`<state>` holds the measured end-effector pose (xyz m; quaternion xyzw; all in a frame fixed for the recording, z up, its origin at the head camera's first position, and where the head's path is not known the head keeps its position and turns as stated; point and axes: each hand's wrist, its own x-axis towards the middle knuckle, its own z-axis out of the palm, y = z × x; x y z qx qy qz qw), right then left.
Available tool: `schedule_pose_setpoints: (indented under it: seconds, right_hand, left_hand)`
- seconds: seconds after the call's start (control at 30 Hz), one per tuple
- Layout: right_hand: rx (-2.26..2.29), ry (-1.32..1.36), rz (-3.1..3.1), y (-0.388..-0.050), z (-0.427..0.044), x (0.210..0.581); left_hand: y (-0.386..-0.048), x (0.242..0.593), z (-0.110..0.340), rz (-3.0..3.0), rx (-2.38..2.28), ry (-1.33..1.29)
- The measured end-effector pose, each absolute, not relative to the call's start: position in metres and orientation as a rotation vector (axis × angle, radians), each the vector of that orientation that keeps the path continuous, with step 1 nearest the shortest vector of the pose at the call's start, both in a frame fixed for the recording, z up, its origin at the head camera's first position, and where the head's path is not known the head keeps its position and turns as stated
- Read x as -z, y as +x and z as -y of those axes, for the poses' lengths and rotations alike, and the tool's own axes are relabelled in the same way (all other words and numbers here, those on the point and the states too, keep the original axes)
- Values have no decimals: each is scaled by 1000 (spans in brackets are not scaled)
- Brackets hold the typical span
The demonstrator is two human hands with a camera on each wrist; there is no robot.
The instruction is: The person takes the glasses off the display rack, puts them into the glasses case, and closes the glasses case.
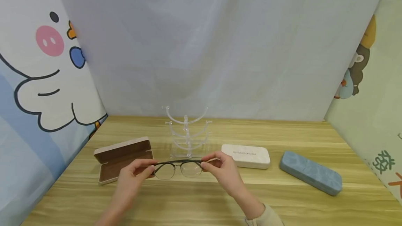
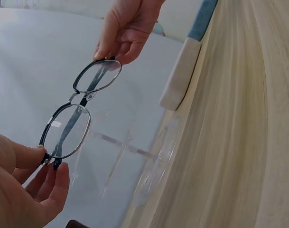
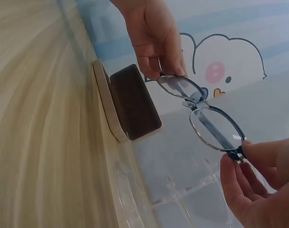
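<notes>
A pair of eyeglasses (image 1: 177, 163) with a dark upper frame and thin metal lower rims is held up over the table between both hands. My left hand (image 1: 133, 177) pinches one outer corner between thumb and fingers; my right hand (image 1: 223, 173) pinches the opposite corner. In the left wrist view the temples (image 2: 70, 126) show folded behind the lenses. Just beyond the glasses stands a clear display stand (image 1: 187, 135) with several curved arms, none bearing glasses. Left of it, near my left hand, lies an open glasses case (image 1: 124, 148) with a brown lining.
To the right of the stand lies a closed white glasses case (image 1: 246, 155) with lettering on its lid. Farther right is a closed blue glasses case (image 1: 310, 172), set at an angle. A pale cloth (image 1: 220, 51) hangs behind the wooden table (image 1: 282, 205), with printed cloths at both sides.
</notes>
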<state>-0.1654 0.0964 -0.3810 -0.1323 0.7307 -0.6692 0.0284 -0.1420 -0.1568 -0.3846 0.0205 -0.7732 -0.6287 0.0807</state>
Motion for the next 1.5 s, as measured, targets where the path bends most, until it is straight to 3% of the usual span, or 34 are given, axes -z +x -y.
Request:
schedule_pose_setpoints:
  seconds: [0.67,0.93,1.27,1.5]
  right_hand:
    - [1973,-450,-2347,-172,-24,386]
    - [1867,-618,-2320,-186,-1,404]
    - [1626,-711,-2363,-204,32,426]
    - [1438,-731,-2543,-215,50,422]
  left_hand:
    - [-158,404,206,2016,1809,466]
    - [-167,414,228,2049,1718,578]
    - [-164,419,256,2314,1381,663]
    - [-165,421,263,2418,1186,612]
